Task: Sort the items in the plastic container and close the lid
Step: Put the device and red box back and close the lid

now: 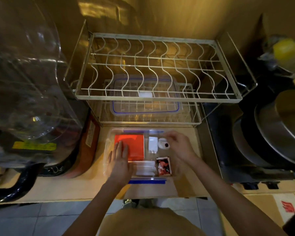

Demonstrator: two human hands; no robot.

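Note:
A clear plastic container [109,133] with blue latches sits on the counter before me. Inside lie an orange box [134,143], a white charger plug [152,143], a white round item with a dark spot [163,145], a pack of white sticks [146,167] and a small red-and-black box [163,166]. My left hand [120,160] lies flat, fingers on the orange box's near left corner. My right hand [179,147] hovers over the right side, fingers curled just above the round white item, touching nothing clearly. The clear lid [145,106] with blue seal rests on the rack's lower shelf.
A two-tier wire dish rack [158,97] stands right behind the container. A large clear water bottle [24,82] and dispenser fill the left. Dark pots [271,133] stack on the right. The counter edge [75,200] runs near my body.

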